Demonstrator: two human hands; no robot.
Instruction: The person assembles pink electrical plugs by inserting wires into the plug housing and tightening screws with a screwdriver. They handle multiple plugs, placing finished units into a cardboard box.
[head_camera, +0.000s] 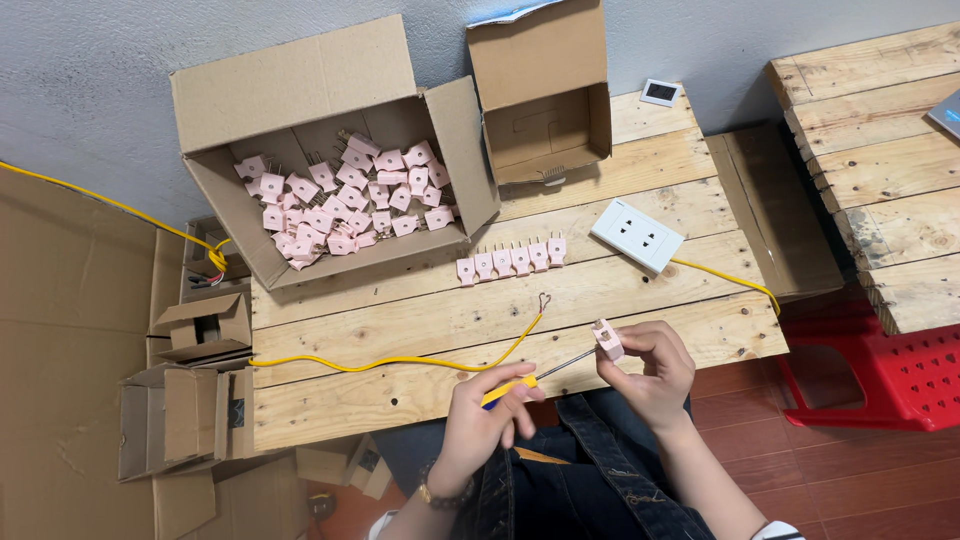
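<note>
Pink plug body (607, 339) is pinched in the right hand (650, 370), lower centre-right of the frame, fingers curled closed around it, prongs facing up-left. A yellow-handled screwdriver (530, 380) is gripped in the left hand (485, 415), lower centre, fist closed on the handle, shaft angled up-right with the tip at or touching the plug; exact contact cannot be told.

A yellow cable (400, 362) is laid across the pallet-wood table (400, 400), its stripped, looped end (544, 298) lying free just upper-left of the plug, not touching it. A row of five pink plugs (512, 262) is set at mid-frame, near a white wall socket plate (637, 235) to the right, to which a second yellow lead is attached. An open cardboard box (300, 110) of loose pink plugs (345, 205) is seen upper left; a smaller open box (545, 90) sits at upper centre. A red plastic stool (880, 375) is at lower right.

Risks, as judged: the plug is held in the air, so the driver tip could slip off the small screw and jab the fingers of the holding hand. A loosened screw could be dropped over the table edge onto the lap or floor. The cable end could be dragged by a sleeve, since it lies unsecured near both hands. The row of plugs could be knocked if the cable is pulled.
</note>
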